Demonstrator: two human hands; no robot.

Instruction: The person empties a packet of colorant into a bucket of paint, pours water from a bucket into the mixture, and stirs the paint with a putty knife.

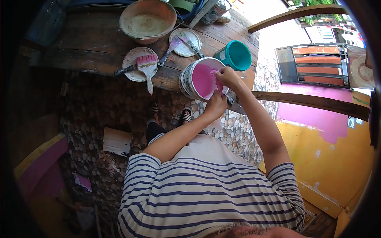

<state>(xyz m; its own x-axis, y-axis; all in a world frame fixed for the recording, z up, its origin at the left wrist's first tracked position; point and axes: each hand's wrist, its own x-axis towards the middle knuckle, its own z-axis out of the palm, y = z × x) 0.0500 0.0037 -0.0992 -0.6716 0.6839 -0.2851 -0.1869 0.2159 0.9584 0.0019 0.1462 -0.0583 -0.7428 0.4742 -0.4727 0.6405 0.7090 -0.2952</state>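
A white bucket (189,81) with pink paint (203,79) inside stands tilted at the table's front edge. Over its right rim, my right hand (229,77) is closed on a crumpled, pink-smeared piece of thin plastic (218,82). My left hand (216,105) pinches the lower part of the same piece, just outside the rim. Its full shape is hidden by my fingers. Beside the bucket, behind my right hand, sits a teal bucket (239,56). A dark tool handle (229,99) pokes out near my left fingers.
A wide paintbrush (147,65) with pink bristles lies across a round lid (131,59). A pink-stained scraper (170,50) rests by another lid (185,49). Behind them is a large basin (164,18) on the wooden table (95,47). Wooden rails (313,104) run to the right.
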